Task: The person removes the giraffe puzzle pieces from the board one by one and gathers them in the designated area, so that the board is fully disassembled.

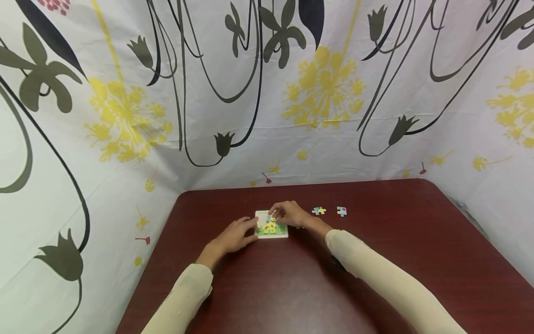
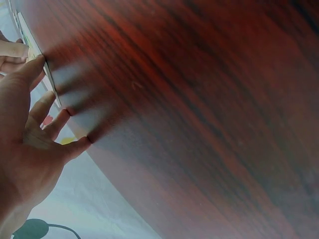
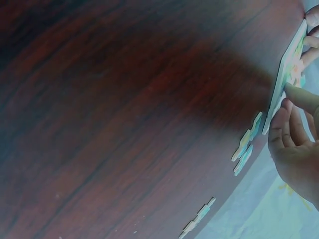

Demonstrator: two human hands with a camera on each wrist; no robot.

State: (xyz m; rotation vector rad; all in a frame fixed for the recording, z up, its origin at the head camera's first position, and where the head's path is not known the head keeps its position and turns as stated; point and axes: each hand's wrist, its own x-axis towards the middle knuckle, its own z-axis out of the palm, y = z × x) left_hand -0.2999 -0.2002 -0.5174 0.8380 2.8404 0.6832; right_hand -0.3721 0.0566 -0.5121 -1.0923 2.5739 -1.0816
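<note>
A small white-framed jigsaw puzzle board (image 1: 271, 237) lies on the table, with a yellow spotted giraffe picture (image 1: 270, 227) on green partly put together in it. My left hand (image 1: 237, 234) rests at the board's left edge, fingers spread and fairly straight, fingertips touching the frame. Over the upper part of the board, my right hand (image 1: 290, 214) bends its thumb and fingers together around a small blue puzzle piece (image 1: 273, 216), largely covered by the fingers. In the right wrist view the thumb and fingertips of the right hand (image 3: 299, 149) meet close to the board (image 3: 279, 92).
Right of the board lie loose jigsaw pieces: a blue-and-yellow one (image 1: 319, 210), a blue one with a red spot (image 1: 341, 211), and another partly behind the right wrist (image 1: 300, 227). The dark red wooden table (image 1: 267, 287) meets a flower-patterned cloth (image 1: 267, 139) behind.
</note>
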